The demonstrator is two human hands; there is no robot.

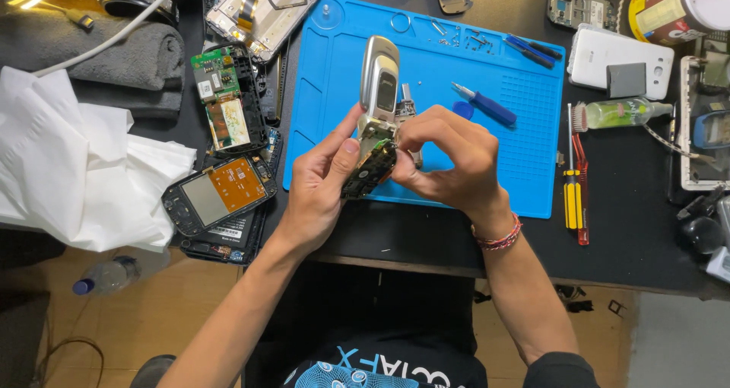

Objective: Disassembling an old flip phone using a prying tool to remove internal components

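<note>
A silver flip phone [379, 84] is held upright above the blue work mat [334, 114], its lower half opened up with the dark circuit body [370, 171] exposed. My left hand [319, 182] grips the phone's lower half from the left, thumb pressed on the board. On the right side my right hand [449, 156] curls around the hinge area, fingertips pinching the bare part. A bead bracelet is on the right wrist.
On the mat lie a blue screwdriver [487, 106] and small screws [460, 38]. Circuit boards [220, 99], a stripped phone frame [217, 194] and a white cloth [68, 167] lie left. Yellow and red tools [574, 175], a small bottle [620, 114] and a white phone [620, 57] lie right.
</note>
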